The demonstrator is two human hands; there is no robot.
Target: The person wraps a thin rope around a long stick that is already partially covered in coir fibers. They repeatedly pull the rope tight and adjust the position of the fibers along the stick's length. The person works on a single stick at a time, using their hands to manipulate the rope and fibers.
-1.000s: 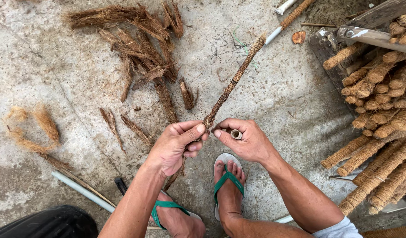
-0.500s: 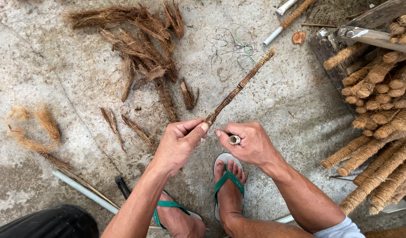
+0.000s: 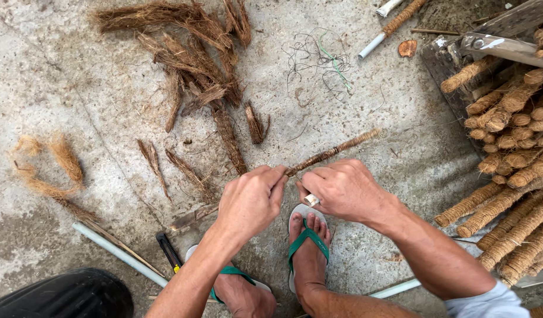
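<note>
Both hands, left hand (image 3: pixel 251 197) and right hand (image 3: pixel 342 188), pinch the fibre-wrapped stick (image 3: pixel 333 152) with closed fingers above the concrete floor (image 3: pixel 65 76).

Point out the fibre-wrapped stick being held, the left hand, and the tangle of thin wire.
fibre-wrapped stick (image 3: pixel 336 151), head view, mid-shaft
left hand (image 3: pixel 251 197), head view, back of hand
wire tangle (image 3: pixel 318 59), head view, centre of loops

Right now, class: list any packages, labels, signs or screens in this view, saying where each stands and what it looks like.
None in view: no package, label, sign or screen.
What shows instead: the left hand and right hand hold a fibre-wrapped stick over a concrete floor, with loose coir fibre beyond and a stack of wrapped sticks at right.
</note>
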